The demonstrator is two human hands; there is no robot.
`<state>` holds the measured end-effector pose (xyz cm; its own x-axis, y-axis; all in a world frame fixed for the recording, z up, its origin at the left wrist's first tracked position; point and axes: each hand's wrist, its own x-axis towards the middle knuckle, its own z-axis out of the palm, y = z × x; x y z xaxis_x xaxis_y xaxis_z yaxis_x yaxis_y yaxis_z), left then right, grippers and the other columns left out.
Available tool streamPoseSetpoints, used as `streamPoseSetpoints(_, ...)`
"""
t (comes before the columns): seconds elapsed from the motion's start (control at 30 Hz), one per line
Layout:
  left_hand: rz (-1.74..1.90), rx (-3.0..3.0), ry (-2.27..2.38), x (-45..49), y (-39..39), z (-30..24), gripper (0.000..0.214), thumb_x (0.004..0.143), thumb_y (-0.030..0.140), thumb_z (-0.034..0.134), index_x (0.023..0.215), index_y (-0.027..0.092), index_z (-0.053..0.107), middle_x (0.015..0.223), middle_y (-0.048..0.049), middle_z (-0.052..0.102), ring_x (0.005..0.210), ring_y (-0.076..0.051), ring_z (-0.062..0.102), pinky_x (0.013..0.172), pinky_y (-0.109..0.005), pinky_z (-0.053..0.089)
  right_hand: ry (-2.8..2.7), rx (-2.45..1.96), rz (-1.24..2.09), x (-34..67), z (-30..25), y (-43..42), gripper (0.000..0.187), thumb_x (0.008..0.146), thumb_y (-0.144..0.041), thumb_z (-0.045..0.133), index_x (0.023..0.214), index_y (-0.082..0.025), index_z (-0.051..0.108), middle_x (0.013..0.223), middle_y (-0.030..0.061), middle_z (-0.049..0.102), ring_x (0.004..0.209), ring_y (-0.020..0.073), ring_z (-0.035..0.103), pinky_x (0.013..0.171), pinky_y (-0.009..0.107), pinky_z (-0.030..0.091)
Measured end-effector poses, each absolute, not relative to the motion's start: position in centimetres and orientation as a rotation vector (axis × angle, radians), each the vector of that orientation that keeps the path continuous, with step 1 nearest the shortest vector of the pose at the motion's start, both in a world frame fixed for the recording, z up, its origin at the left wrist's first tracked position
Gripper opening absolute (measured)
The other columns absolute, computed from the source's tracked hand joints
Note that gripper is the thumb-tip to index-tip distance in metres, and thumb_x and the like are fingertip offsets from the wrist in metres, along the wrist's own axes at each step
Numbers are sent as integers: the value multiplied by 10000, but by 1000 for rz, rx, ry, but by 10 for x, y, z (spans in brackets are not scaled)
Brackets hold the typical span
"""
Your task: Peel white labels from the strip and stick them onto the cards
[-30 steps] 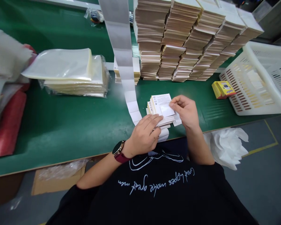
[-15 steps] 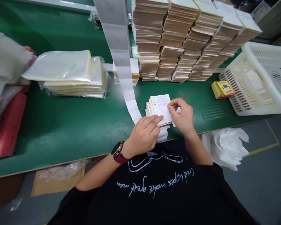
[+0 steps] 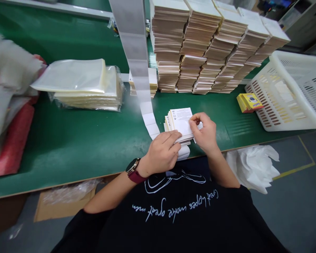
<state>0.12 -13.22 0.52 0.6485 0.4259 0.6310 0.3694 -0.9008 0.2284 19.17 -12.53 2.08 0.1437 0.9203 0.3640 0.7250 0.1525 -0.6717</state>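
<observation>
A small pile of white printed cards (image 3: 181, 119) lies near the front edge of the green table, its lower layers unevenly stacked. My left hand (image 3: 164, 149) rests against the near left side, fingers stretched out over the pile's front edge. At the right edge of the top card, my right hand (image 3: 204, 131) is closed in a pinch, thumb against forefinger. Whatever sits between those fingertips is too small to make out. A long strip of white labels (image 3: 150, 123) runs down from the back toward the pile, and a curled white piece (image 3: 183, 153) shows at the pile's near side.
Tall stacks of cards (image 3: 171, 38) stand at the back. Clear plastic bags (image 3: 73, 75) lie to the left, beside a red and white bundle (image 3: 13, 130). On the right are yellow boxes (image 3: 249, 102) and a white basket (image 3: 284, 88). White crumpled material (image 3: 252, 167) hangs below the table edge.
The view has shifted slightly. Both hands stay at the card pile in nearly the same pose, the right still pinching at its right edge.
</observation>
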Motion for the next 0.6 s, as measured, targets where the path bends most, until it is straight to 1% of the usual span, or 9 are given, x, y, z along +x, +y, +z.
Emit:
streamPoseSetpoints(0.07,1111,2794,638,1,-132,5,124,736,81,483,790,120,587,1113,-168,636,1061,-282,600,846,-419,557,-1613,-1705,228,196,21,-123,178,818,-220,546,994,-233,568,712,-21,592,713,166,544,800,364,399)
streamPoseSetpoints(0.13,1122,2795,614,0,-132,4,121,736,81,489,796,123,585,1119,-165,638,1062,-283,599,838,-420,555,-1555,-1763,290,202,20,-120,237,834,-272,543,1065,-228,570,691,-21,586,665,158,532,730,337,397)
streamPoseSetpoints(0.17,1125,2787,603,0,-132,4,123,738,82,488,799,129,584,1126,-161,638,1066,-282,599,835,-425,553,-1523,-1771,390,205,20,-118,216,839,-317,551,1030,-223,588,676,-23,580,634,147,518,676,314,391)
streamPoseSetpoints(0.23,1122,2760,592,0,-132,2,128,740,84,488,804,143,582,1158,-155,634,1093,-287,588,851,-457,541,-1474,-1736,638,209,18,-117,205,799,-400,616,867,-206,605,637,-35,560,580,119,482,588,272,363)
streamPoseSetpoints(0.3,1118,2729,605,0,-133,1,131,739,87,491,805,155,582,1209,-151,618,1155,-302,556,903,-511,513,-1439,-1658,804,210,17,-117,247,740,-416,676,726,-193,570,607,-48,539,555,96,451,549,249,345)
streamPoseSetpoints(0.33,1120,2720,614,1,-133,0,130,735,87,496,803,157,582,1229,-152,610,1186,-310,539,928,-532,497,-1423,-1621,836,210,17,-117,254,734,-405,677,688,-189,553,597,-51,531,548,89,440,540,243,339)
streamPoseSetpoints(0.4,1123,2722,624,1,-132,-1,128,726,79,505,801,147,583,1246,-164,602,1219,-320,521,958,-542,483,-1397,-1575,861,208,17,-118,245,763,-392,635,665,-182,554,585,-49,528,543,85,433,528,238,330)
streamPoseSetpoints(0.47,1124,2746,622,2,-132,-1,127,725,70,504,799,136,583,1238,-176,606,1211,-318,538,947,-515,499,-1395,-1567,853,207,17,-119,222,778,-381,615,690,-178,589,602,-39,552,558,91,455,536,238,345)
streamPoseSetpoints(0.6,1117,2802,636,1,-132,-2,116,744,80,498,803,132,583,1225,-172,618,1177,-316,575,898,-479,523,-1265,-1561,664,211,10,-120,162,752,-344,648,738,-193,590,663,-30,593,602,108,512,576,246,397)
